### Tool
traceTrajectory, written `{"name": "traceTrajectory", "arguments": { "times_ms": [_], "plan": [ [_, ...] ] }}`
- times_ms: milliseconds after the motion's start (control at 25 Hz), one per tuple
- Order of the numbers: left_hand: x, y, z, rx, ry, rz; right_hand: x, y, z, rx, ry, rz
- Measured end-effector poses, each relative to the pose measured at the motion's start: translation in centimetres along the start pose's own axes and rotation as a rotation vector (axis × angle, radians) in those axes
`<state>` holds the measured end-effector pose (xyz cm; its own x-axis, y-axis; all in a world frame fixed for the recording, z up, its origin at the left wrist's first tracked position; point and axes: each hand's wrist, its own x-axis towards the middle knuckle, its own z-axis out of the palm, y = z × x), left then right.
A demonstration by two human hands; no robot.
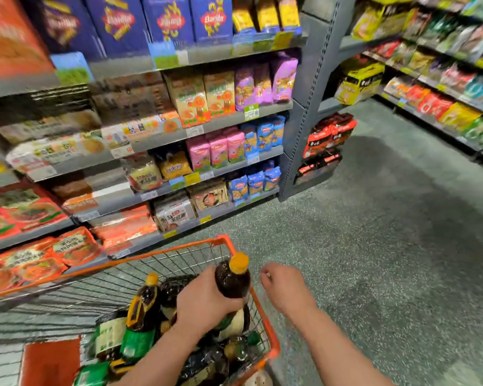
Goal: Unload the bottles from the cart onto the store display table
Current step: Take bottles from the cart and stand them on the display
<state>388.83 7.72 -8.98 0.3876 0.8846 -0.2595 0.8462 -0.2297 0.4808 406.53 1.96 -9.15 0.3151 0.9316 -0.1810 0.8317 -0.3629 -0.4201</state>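
An orange-rimmed wire cart (265, 316) stands at the bottom left, holding several dark bottles with yellow caps. My left hand (204, 305) grips one dark bottle (233, 277) round its body and holds it upright at the cart's right rim. Another dark bottle (144, 305) with a yellow and green label stands in the cart to the left. My right hand (282, 288) hovers just right of the cart over the floor, its fingers loosely curled and holding nothing. No display table is in view.
Grey shelving (215, 126) packed with pasta and noodle packs runs along the left, close to the cart. A second shelf run (430, 87) lines the far right. Speckled grey floor (388, 246) spreads between them.
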Motion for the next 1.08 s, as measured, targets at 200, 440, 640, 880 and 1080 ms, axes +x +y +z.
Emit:
{"name": "traceTrajectory", "arguments": {
  "times_ms": [200,440,640,880,1080],
  "plan": [
    [-2.9,6.1,-7.3,-0.303,-0.111,0.303,-2.1,0.1,-7.5,0.217,0.109,-0.073],
    [-5.9,12.2,-14.2,-0.444,-0.359,0.796,-7.9,-1.7,-15.5,0.158,0.215,-0.238],
    [-9.2,14.7,-14.7,-0.737,-0.616,0.978,-16.7,-2.0,-17.7,-0.14,0.575,-0.086],
    [-16.0,19.6,-9.4,-0.534,-0.148,1.22,-29.8,-2.7,-15.4,-0.235,0.629,0.524],
    [-25.4,24.0,-4.8,-0.391,-0.153,1.527,-42.9,-3.8,-12.3,-0.187,0.636,0.914]
  ]
}}
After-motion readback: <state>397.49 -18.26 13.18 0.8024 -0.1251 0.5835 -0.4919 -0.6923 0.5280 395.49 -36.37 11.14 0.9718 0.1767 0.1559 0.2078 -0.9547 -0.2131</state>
